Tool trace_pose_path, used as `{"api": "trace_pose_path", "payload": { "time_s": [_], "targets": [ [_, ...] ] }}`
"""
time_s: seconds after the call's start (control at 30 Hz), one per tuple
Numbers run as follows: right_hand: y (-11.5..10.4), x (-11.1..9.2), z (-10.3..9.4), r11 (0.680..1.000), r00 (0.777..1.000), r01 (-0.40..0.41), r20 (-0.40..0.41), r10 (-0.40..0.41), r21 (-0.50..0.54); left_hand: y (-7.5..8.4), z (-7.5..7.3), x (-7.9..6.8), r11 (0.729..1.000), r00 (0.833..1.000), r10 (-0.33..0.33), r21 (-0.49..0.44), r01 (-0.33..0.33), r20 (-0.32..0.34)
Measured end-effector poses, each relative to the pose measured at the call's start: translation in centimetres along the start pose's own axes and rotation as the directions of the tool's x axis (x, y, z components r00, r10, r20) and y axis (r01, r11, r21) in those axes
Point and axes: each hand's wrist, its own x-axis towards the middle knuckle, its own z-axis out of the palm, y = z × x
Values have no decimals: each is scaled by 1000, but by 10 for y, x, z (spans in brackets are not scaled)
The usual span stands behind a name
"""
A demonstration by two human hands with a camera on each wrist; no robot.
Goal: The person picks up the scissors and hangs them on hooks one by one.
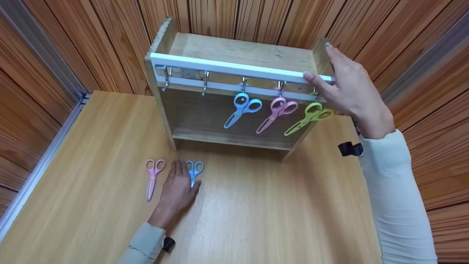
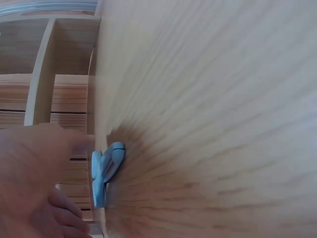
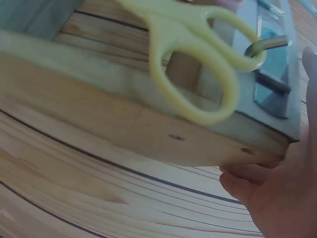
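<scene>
My left hand point(image 1: 177, 189) is low over the table with its fingers extended, beside blue scissors point(image 1: 195, 168) lying there. In the left wrist view the blue scissors point(image 2: 106, 168) lie right by the hand, which partly covers them in the head view. Pink scissors point(image 1: 152, 179) lie just left of that hand. My right hand point(image 1: 353, 82) grips the top right corner of a wooden shelf point(image 1: 242, 49), thumb on its white hook rail point(image 1: 227, 67) and fingers at the side panel. From the rail's hooks hang blue scissors point(image 1: 242, 108), pink scissors point(image 1: 276, 112) and yellow-green scissors point(image 1: 311, 115).
Two metal hooks at the rail's left, one of them a bare hook point(image 1: 205, 82), carry nothing. The shelf stands at the back of the wooden table point(image 1: 256, 205), before a slatted wood wall point(image 1: 253, 18). A metal strip point(image 1: 40, 168) runs along the left edge.
</scene>
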Motion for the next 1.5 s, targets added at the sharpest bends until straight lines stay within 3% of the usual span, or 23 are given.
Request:
{"api": "trace_pose_path", "payload": {
  "time_s": [0.23, 0.43, 0.6, 0.73, 0.83, 1.0, 1.27, 1.33, 1.4, 1.5],
  "targets": [
    [3, 5, 4, 997, 998, -1, 63, 6, -79, -4, 8, 1, 999, 1000, -24, -23, 24, 9],
    [3, 5, 5, 993, 998, -4, 69, 12, -115, 0, 9, 4, 999, 999, -40, -9, 40, 10],
    [4, 3, 4, 995, 999, -12, 51, 17, -95, 6, 13, 5, 991, 999, 6, 137, 0, -43],
    [3, 4, 4, 997, 998, -20, 50, 24, -80, 13, 16, 8, 950, 985, 86, 309, -36, -149],
    [3, 4, 5, 997, 998, -22, 57, 26, -75, 17, 18, 10, 922, 976, 103, 386, -21, -194],
    [3, 4, 7, 998, 998, -23, 56, 27, -59, 23, 17, 12, 903, 987, 54, 430, 16, -151],
    [3, 4, 5, 998, 999, -33, 39, 36, -61, 29, 13, 12, 873, 999, 13, 488, 11, -47],
    [3, 3, 6, 998, 999, -29, 35, 31, -55, 30, 12, 10, 865, 997, 23, 501, 15, -69],
    [3, 3, 7, 999, 999, -25, 34, 27, -48, 31, 12, 7, 869, 990, 43, 493, 31, -137],
    [3, 2, 7, 999, 999, -25, 32, 26, -46, 32, 11, 5, 908, 965, 89, 417, 23, -248]
  ]
}}
